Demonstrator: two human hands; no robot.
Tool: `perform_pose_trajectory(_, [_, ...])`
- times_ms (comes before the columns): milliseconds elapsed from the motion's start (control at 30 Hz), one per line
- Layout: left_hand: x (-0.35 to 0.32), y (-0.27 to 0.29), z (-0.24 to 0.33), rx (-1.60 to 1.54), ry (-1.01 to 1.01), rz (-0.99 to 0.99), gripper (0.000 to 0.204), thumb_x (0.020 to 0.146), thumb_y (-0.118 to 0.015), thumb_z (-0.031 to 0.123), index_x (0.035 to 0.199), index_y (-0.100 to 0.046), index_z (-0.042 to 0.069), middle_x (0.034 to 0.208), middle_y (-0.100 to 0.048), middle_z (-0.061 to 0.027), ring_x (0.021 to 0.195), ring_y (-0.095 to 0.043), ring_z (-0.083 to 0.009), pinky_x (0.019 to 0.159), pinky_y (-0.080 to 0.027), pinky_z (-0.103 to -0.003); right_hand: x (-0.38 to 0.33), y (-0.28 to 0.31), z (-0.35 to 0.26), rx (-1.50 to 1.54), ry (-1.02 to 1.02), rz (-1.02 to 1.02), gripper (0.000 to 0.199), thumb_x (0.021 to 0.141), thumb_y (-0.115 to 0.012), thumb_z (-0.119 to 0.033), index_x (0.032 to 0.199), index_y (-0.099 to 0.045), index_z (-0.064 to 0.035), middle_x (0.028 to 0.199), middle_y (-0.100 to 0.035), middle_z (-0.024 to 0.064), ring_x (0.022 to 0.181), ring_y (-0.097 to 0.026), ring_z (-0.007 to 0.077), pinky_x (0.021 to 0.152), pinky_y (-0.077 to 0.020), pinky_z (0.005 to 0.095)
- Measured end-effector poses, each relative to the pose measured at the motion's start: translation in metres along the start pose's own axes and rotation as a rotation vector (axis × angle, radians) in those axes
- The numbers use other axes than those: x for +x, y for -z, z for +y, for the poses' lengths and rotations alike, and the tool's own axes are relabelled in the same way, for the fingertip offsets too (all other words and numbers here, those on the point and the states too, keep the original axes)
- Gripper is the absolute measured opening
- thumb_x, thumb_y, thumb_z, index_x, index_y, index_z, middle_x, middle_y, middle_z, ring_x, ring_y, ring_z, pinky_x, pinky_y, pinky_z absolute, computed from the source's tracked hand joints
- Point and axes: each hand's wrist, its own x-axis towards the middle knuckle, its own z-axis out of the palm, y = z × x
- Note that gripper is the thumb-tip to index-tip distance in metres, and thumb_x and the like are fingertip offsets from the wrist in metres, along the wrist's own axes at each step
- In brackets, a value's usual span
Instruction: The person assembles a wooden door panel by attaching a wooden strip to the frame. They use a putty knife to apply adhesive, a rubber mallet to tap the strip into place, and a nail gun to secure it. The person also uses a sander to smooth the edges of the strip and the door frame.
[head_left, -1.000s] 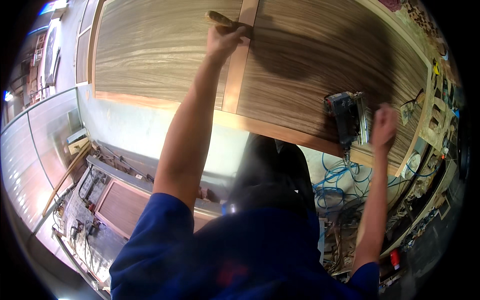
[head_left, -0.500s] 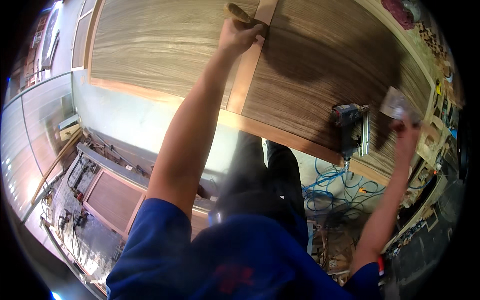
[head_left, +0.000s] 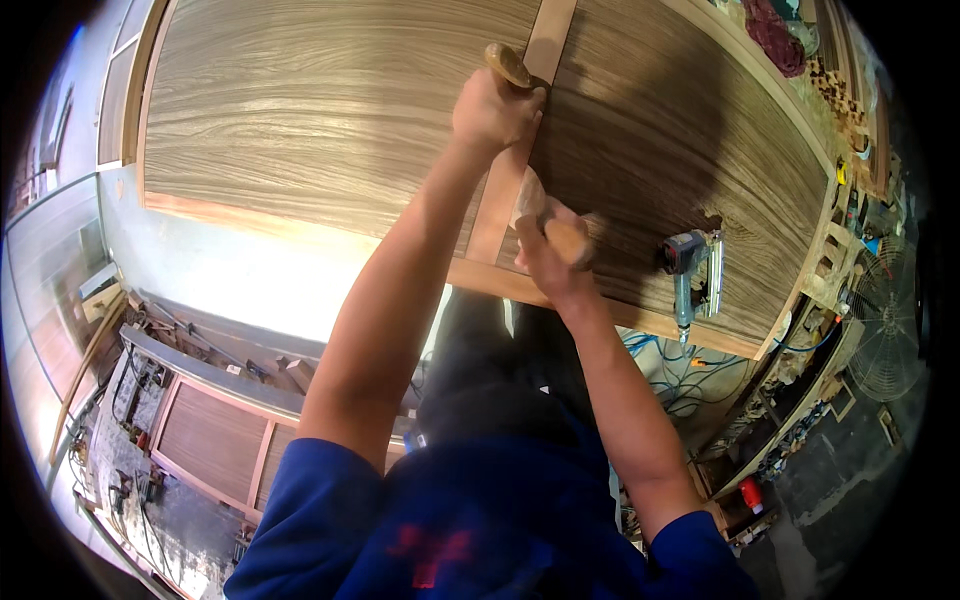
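Left hand (head_left: 495, 110) is gripping a wooden-handled tool (head_left: 508, 64), likely a chisel, fingers wrapped shut around the handle, and is resting it against the pale centre strip (head_left: 520, 130) of the big veneered door panel (head_left: 320, 110) lying flat on the worktop. The blade end is hidden under the fist, so the exact tool cannot be told. Right hand (head_left: 548, 245) is sitting lower on the same strip, fingers curled shut around a blurred tan wooden piece (head_left: 570, 240), probably a mallet or block, held just below the left hand, likely for striking or bracing. The panel is showing wavy brown grain and lighter solid-wood edging. A grey pneumatic nail gun (head_left: 690, 270) is lying unused on the panel near its right edge, well apart from both hands. Blue hoses (head_left: 680, 370) are coiling on the floor below.
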Motion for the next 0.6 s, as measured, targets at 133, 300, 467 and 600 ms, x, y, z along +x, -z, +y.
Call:
perform_pose_trajectory(133, [-0.010,0.007,0.025,0.196,0.067,-0.037,0.032,0.086,-0.078,0.037,0.101,-0.080,0.008,0.097,-0.079,-0.0152,0.096,-0.075,-0.0369,0.083,-0.059,-0.046,0.004,-0.013,0.008,-0.187,0.152,0.090,0.020,0.095,-0.062,-0.018,0.086,-0.060,0.0006,0.074,-0.063,0.0254,0.072,-0.065,0.0443,0.067,-0.0525,0.0467])
perform_pose_trajectory(300, [-0.023,-0.001,0.075,0.538,0.124,0.015,0.025,0.092,-0.067,0.029,0.097,-0.079,0.008,0.096,-0.079,-0.0164,0.095,-0.076,-0.0371,0.082,-0.060,-0.047,0.012,-0.025,0.014,-0.540,0.474,0.289,0.031,0.097,-0.068,-0.027,0.085,-0.062,0.0008,0.068,-0.058,0.0045,0.060,-0.060,0.0176,0.061,-0.0504,0.0395])
perform_pose_trajectory(467, [-0.023,-0.002,0.090,0.562,-0.098,0.027,0.036,0.097,-0.064,0.035,0.102,-0.078,0.002,0.100,-0.078,-0.0216,0.093,-0.074,-0.0405,0.083,-0.059,-0.049,-0.006,0.003,-0.003,-0.329,0.070,0.092,0.038,0.096,-0.073,-0.034,0.085,-0.062,-0.0003,0.077,-0.065,0.0109,0.074,-0.062,0.0237,0.070,-0.0507,0.0417])
perform_pose_trajectory(600, [-0.056,0.065,0.065,0.099,-0.210,0.178,0.024,0.100,-0.066,0.028,0.104,-0.076,0.006,0.089,-0.078,-0.0140,0.082,-0.076,-0.0262,0.075,-0.060,-0.039,-0.064,0.096,0.023,-0.459,-0.017,0.296,0.021,0.093,-0.076,-0.021,0.095,-0.063,-0.0036,0.087,-0.064,0.0145,0.084,-0.065,0.0334,0.076,-0.0511,0.0442])
